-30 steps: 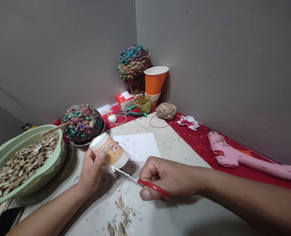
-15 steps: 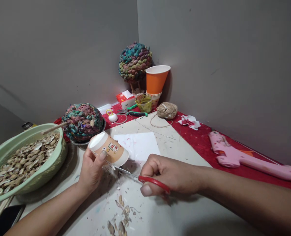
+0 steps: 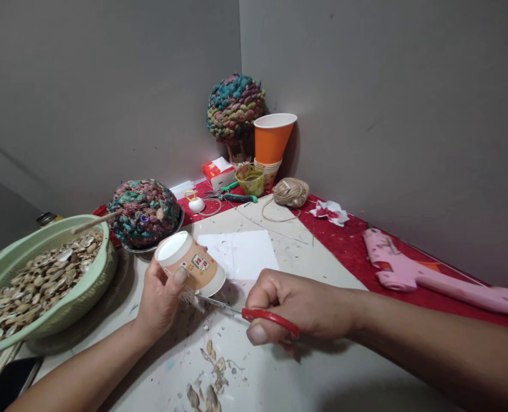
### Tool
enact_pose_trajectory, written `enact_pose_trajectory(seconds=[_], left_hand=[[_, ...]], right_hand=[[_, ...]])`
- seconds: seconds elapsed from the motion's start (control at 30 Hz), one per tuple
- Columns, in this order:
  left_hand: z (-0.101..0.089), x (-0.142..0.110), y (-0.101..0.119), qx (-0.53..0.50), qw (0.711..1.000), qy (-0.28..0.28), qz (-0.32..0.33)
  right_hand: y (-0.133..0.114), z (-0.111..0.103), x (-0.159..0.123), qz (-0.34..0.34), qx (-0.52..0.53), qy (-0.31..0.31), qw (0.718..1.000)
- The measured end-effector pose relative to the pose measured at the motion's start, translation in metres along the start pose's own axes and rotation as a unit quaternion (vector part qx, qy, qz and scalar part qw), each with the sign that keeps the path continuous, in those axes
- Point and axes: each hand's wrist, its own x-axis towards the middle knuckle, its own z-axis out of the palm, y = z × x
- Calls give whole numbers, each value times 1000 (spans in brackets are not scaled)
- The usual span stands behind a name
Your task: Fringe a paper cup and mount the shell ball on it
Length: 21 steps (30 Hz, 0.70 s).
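Note:
My left hand (image 3: 163, 297) is closed around a paper cup (image 3: 196, 264), tan and white with a small printed picture. The cup is tilted, its base turned up to the left and its lower edge to the right. Thin cut strips hang beneath it beside my fingers. My right hand (image 3: 288, 306) grips red-handled scissors (image 3: 268, 316). Their blades reach left under the cup's edge; exactly where the tips lie is hidden. Broken nut shells (image 3: 213, 377) and scraps lie on the table below both hands.
At left stands a green basket (image 3: 106, 252) of shells, beside a colourful shell-covered ball (image 3: 146, 212). A similar ball on legs (image 3: 235, 109), an orange cup (image 3: 273, 140), pliers (image 3: 239, 198) and a twine ball (image 3: 291, 192) are at the back. A pink glue gun (image 3: 434, 277) lies right.
The cup has turned slightly in my left hand, shifting its printed picture a little to the right. My right hand and the scissors are almost in the same place.

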Motion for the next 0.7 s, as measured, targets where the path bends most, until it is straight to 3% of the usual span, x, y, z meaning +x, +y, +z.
enact_pose_trajectory(seconds=[0.27, 0.43, 0.7], left_hand=[[16, 3, 12, -50, 996, 17, -66], [19, 5, 15, -54, 994, 18, -96], [17, 7, 15, -54, 994, 32, -87]], right_hand=[[0, -1, 2, -47, 36, -21, 998], [3, -3, 3, -43, 29, -10, 999], [5, -1, 2, -62, 8, 23, 998]])
